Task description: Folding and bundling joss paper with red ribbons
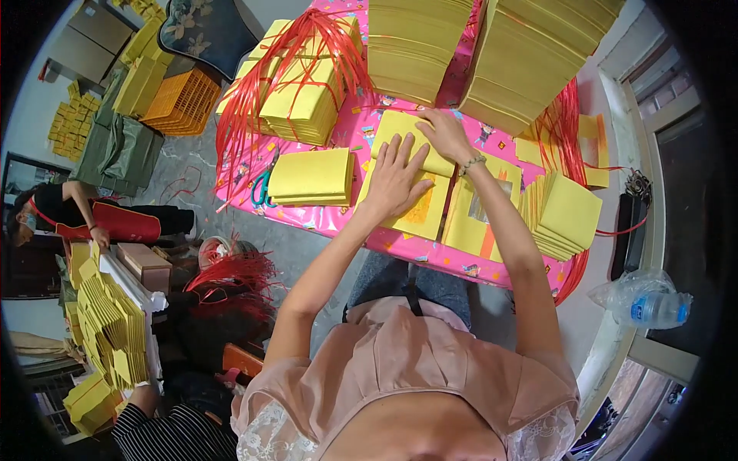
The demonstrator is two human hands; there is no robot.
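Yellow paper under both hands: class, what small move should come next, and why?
Probably press the fold by sliding the right hand along the far edge of the yellow paper: its far part seems doubled over, the right fingers rest near that edge, and the left hand lies flat on the paper, which should steady it.

The surface [307,219] is showing bright pink, with multicoloured cartoon figures dotting it. The paper sheet [421,215] is showing yellow with an orange patch, and the paper stack [311,174] is repeating plain yellow. The strings [315,23] are gleaming red, while the scissors [265,178] are sporting teal handles (closer to turquoise than green). The crate [181,103] is glowing orange, the chair [201,37] is wearing pale flowers on dark blue-grey, and the blouse [419,349] is pairing dusty pink with white lace.
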